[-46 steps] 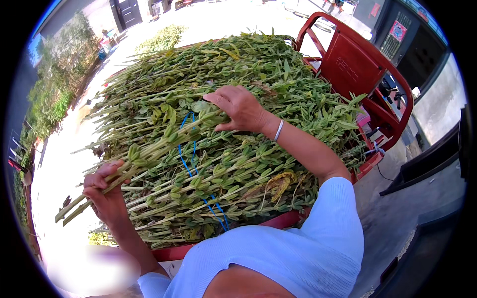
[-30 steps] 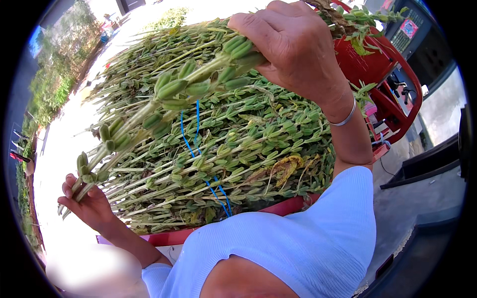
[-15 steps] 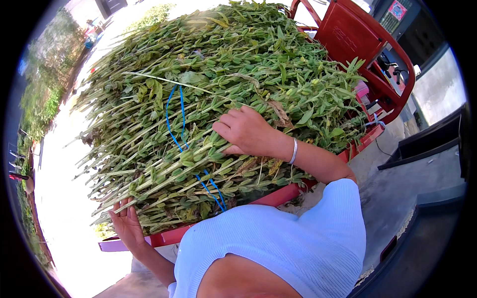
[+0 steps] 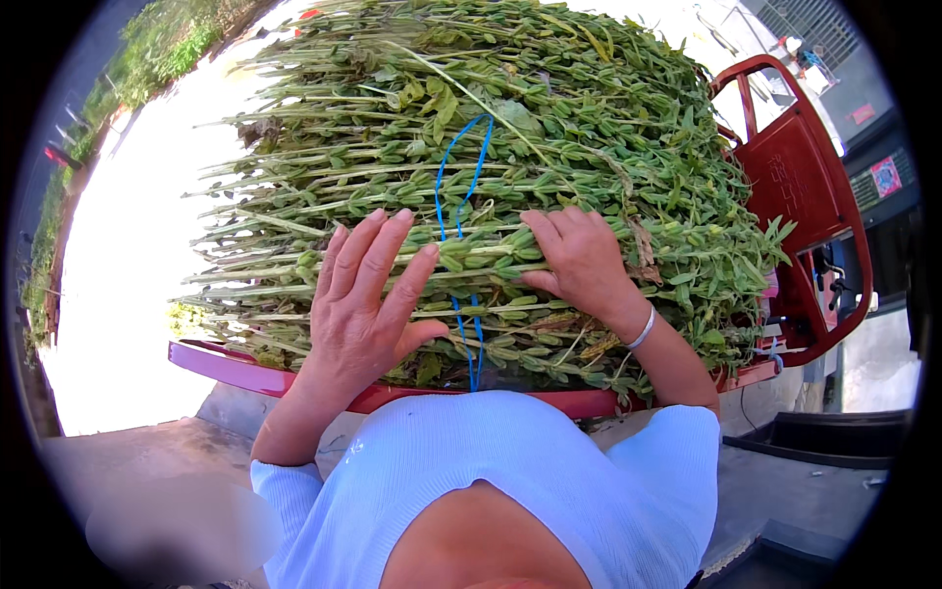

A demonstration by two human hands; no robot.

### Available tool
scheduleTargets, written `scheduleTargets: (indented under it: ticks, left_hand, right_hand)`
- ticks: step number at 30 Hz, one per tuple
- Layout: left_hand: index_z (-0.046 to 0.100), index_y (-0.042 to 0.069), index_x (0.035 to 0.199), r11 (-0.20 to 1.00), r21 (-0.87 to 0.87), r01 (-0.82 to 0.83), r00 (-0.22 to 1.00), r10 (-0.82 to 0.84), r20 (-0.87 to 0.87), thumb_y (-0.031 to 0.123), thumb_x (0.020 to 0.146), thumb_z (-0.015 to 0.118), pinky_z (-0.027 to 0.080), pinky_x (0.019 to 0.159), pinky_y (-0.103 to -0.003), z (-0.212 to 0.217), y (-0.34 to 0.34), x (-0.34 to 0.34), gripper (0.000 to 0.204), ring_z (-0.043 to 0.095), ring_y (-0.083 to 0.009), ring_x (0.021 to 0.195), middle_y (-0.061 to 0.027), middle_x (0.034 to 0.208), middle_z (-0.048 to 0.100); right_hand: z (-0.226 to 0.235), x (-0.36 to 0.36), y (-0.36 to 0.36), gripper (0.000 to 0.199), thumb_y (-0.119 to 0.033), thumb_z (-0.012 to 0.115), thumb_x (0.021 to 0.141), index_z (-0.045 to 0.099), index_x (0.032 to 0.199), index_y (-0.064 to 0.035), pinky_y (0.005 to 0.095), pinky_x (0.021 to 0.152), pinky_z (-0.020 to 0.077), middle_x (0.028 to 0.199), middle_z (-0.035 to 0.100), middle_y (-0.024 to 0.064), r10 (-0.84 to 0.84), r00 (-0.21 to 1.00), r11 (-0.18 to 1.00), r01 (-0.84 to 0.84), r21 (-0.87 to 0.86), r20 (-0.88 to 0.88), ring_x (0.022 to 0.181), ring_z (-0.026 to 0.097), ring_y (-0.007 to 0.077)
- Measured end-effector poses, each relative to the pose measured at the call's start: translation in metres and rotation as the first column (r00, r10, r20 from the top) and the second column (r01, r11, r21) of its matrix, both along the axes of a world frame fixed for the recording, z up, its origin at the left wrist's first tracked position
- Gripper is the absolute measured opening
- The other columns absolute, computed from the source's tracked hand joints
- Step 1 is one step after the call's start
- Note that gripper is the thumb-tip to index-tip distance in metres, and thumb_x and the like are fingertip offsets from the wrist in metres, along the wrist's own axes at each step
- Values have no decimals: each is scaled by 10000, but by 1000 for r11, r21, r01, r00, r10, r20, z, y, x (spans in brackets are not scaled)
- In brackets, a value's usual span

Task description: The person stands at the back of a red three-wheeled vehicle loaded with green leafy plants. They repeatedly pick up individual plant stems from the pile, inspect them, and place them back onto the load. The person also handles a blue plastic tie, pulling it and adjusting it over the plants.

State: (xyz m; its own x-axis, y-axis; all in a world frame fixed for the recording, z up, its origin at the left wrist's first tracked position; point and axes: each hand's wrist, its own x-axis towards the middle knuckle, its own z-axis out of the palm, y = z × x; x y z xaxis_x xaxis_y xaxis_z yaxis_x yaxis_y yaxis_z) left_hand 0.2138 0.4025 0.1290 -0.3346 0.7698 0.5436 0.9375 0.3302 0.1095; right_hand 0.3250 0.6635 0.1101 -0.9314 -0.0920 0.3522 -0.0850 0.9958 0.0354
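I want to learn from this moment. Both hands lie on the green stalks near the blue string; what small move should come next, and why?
Probably curl the right hand around a few stalks. Its fingers already dig in beside the blue string, while the left hand lies flat and open, steadying the pile.
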Motion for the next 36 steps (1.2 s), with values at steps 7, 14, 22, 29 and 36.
scheduleTargets:
  ticks: [7, 14, 22, 29, 36]
  left_hand:
    - [390, 52, 1401, 954, -300, 19, 997, 3, 71, 515, 546, 777, 419, 918, -450, -47, 33, -29, 1046, 541, -324, 1128, -137, 1263, 556]
    - [391, 46, 1394, 953, -303, 5, 1000, -5, 2, 497, 569, 780, 434, 846, -433, -54, 35, -26, 1017, 540, -302, 1107, -102, 1272, 559]
    - [424, 73, 1361, 952, -307, -19, 1000, 16, -11, 479, 600, 790, 443, 802, -421, -60, 35, -29, 937, 551, -283, 1047, -69, 1273, 556]
    - [459, 68, 1321, 969, -247, -8, 1000, 2, -27, 504, 613, 779, 437, 792, -415, -62, 36, -29, 891, 552, -282, 1040, -71, 1256, 572]
    - [492, 52, 1261, 969, -245, -34, 998, 20, -59, 514, 614, 771, 428, 789, -413, -63, 32, -27, 843, 549, -278, 1057, -83, 1256, 569]
  right_hand:
    - [46, 61, 12, 693, -353, 811, 624, 557, 1222, -113, 382, 826, 443, 1200, 519, 121, -243, 966, 967, 248, 51, -91, 1082, 526, 282]
    - [4, 102, 45, 278, 3, 709, 755, 654, 1024, -43, 287, 559, 453, 826, 607, 102, -300, 938, 847, 178, -500, -173, 668, 599, 212]
    - [28, 150, 59, 173, 52, 678, 783, 660, 953, 24, 240, 516, 390, 757, 601, 34, -625, 748, 543, 209, -814, -224, 584, 517, 71]
    - [15, 226, 81, 107, -33, 652, 848, 684, 949, -22, 222, 517, 395, 736, 607, 24, -868, 401, 441, 351, -826, -293, 570, 500, 75]
    - [51, 309, 37, 320, -258, 708, 842, 634, 1085, -63, 455, 744, 501, 1087, 609, 132, -867, -374, -464, 846, 263, -329, 925, 629, 301]
